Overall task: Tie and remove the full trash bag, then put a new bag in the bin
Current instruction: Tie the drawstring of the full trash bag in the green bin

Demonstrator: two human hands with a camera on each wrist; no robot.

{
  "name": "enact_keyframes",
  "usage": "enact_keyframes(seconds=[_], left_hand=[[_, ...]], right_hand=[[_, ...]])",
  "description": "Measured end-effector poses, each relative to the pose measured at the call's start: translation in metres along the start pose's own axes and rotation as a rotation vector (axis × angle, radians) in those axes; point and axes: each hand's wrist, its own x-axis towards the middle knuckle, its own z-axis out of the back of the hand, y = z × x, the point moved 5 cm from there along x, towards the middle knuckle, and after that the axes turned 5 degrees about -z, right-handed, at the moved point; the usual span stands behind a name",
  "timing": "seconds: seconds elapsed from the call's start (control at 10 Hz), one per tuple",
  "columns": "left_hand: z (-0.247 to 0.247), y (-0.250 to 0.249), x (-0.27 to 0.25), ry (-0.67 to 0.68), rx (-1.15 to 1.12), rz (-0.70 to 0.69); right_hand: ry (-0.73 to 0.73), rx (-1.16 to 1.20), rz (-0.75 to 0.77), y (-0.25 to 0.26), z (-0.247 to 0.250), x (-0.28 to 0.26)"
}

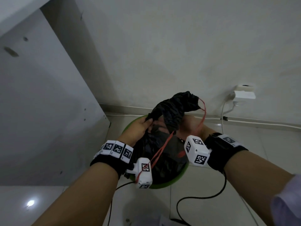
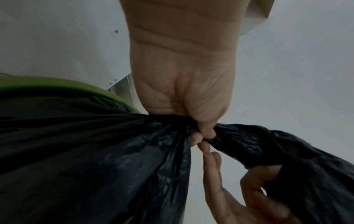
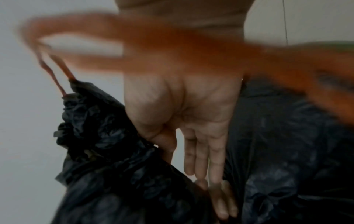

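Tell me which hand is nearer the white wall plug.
Right. The right hand sits behind the black bag, on the white wall plug's side; the left hand pinches the bag's far side.

Dim, flat light; lamp glare on floor; drawstring blurred; wide-angle distortion.

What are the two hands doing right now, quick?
Left hand: pinching the black trash bag.
Right hand: open, fingers straight beside the bag.
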Motion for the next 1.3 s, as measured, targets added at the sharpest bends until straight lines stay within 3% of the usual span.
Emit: enact_keyframes(seconds=[0.2, 0.3, 0.4, 0.5, 0.6, 0.7, 0.8, 0.9, 1.0, 1.2, 1.3], left_hand=[[-0.007, -0.001, 0.001, -0.042, 0.100, -0.012], [-0.007, -0.006, 0.002, -0.046, 0.142, 0.008], [-0.004, -0.006, 0.002, -0.030, 0.100, 0.023], [-0.006, -0.004, -0.002, -0.014, -0.112, 0.092], [-0.006, 0.002, 0.001, -0.033, -0.162, 0.127], [-0.007, 0.002, 0.002, -0.051, -0.240, 0.188], [-0.007, 0.003, 0.002, -0.084, -0.319, 0.235], [-0.010, 0.006, 0.006, -0.029, -0.286, 0.194], [-0.011, 0.012, 0.011, -0.082, -0.377, 0.279], [-0.010, 0.013, 0.014, -0.121, -0.172, 0.230], [-0.006, 0.005, 0.005, -0.076, -0.089, 0.105]], right_hand=[[0.067, 0.238, -0.135, -0.007, 0.005, -0.001], [0.177, 0.226, -0.193, -0.007, 0.001, -0.007], [0.266, 0.110, -0.188, -0.008, -0.003, -0.016], [0.278, 0.045, -0.201, -0.013, -0.003, -0.017], [0.291, -0.034, -0.248, -0.021, -0.009, -0.015], [0.352, -0.018, -0.212, -0.026, -0.018, -0.011], [0.305, -0.037, -0.158, -0.025, -0.021, -0.009], [0.242, -0.004, -0.122, -0.019, -0.021, -0.005], [0.233, -0.036, -0.116, -0.019, -0.024, 0.001], [0.229, 0.009, -0.095, -0.023, -0.033, 0.006], [0.255, -0.008, -0.077, -0.020, -0.031, 0.005]])
